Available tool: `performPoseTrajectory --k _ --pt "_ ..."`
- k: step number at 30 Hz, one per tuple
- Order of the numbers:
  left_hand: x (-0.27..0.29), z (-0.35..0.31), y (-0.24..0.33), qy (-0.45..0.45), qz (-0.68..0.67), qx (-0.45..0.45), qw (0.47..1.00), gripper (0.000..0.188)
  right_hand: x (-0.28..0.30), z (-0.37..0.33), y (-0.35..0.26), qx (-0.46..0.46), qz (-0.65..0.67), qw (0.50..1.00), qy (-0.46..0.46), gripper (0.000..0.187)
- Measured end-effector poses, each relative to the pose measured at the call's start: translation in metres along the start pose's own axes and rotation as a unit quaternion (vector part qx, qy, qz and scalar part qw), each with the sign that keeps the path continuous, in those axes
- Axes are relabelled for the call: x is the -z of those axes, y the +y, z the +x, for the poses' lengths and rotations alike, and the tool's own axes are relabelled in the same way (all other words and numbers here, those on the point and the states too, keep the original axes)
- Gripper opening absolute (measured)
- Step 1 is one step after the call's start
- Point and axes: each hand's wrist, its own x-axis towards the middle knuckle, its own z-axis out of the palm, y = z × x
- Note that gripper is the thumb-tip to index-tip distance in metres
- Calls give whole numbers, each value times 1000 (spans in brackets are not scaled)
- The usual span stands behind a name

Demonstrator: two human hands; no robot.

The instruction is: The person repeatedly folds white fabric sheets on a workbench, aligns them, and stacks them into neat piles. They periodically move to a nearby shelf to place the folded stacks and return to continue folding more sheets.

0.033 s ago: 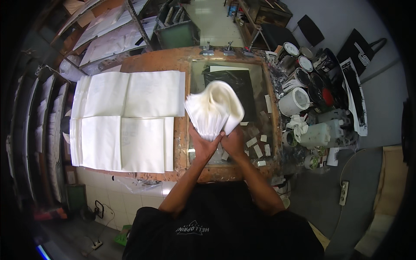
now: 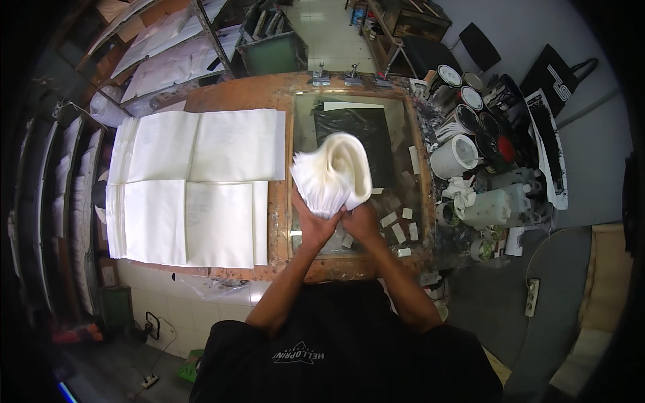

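A thick stack of white sheets [image 2: 336, 171] is bent over into a loop, with its fanned edges toward the left. My left hand [image 2: 316, 221] grips the near left part of it. Closed round the near right part is my right hand [image 2: 361, 219], its thumb meeting the left one. Beneath the stack lies a glass panel in a wooden frame [image 2: 290, 134], with a black sheet [image 2: 376, 141] on the glass. To the left, two rows of flat white sheets [image 2: 232, 144] lie overlapping on the wooden table [image 2: 228, 96].
Small white pieces [image 2: 398, 233] are scattered on the glass. Metal clamps [image 2: 353, 76] stand along the far edge. Paint cans, a white bucket [image 2: 453, 156] and a translucent jug [image 2: 487, 209] crowd the right side. Racks of sheets [image 2: 87, 174] line the left.
The looped end of the stack has come slightly down toward me, and the loop looks rounder. Both hands keep their hold in nearly the same place.
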Motion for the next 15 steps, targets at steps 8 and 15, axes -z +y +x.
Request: performPoseTrajectory --k 8,15 --pt "-2 1 -25 -41 3 -27 999 109 100 56 -138 218 -204 954 -29 108" --pt "-14 1 -16 32 5 -23 999 124 77 97 -133 353 -272 894 -38 96"
